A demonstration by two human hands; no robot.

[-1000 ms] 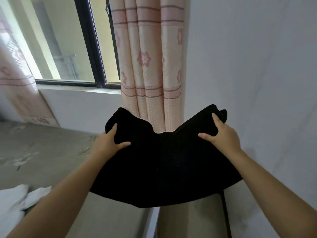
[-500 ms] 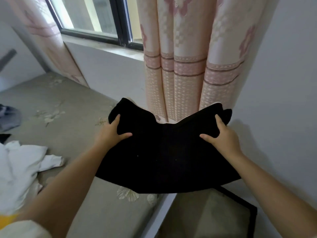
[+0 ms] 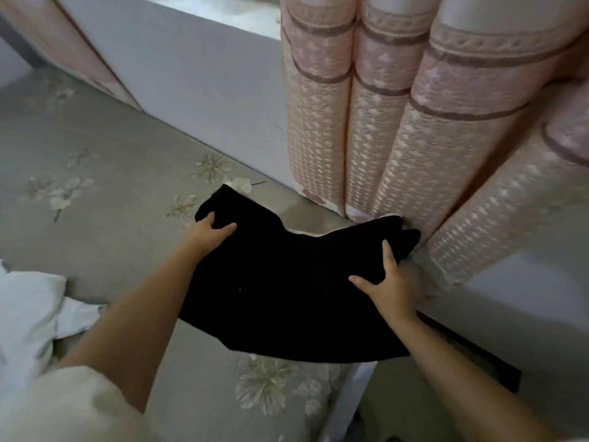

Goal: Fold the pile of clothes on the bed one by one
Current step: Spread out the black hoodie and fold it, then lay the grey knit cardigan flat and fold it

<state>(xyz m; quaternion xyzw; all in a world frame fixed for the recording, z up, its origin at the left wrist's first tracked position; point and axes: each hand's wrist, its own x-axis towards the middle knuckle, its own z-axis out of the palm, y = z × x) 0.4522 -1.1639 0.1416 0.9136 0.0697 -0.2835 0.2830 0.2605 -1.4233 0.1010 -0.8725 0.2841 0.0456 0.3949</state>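
Hands grip black garment (image 3: 296, 291) at far corners, left hand (image 3: 208, 229), right hand (image 3: 390, 282), thumbs on top, held just above bed (image 3: 105, 237) near curtain (image 3: 398, 129). Soft, light, limp: sags between grips; corner holds suit it.

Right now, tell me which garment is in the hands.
The black garment, gripped at its upper corners by the left hand and right hand. The white garment lies untouched at the left.

The matt black cloth garment (image 3: 287, 291) looks soft and lint-flecked between both grips; beyond it, the pink patterned curtain (image 3: 398, 138) is textured woven fabric.
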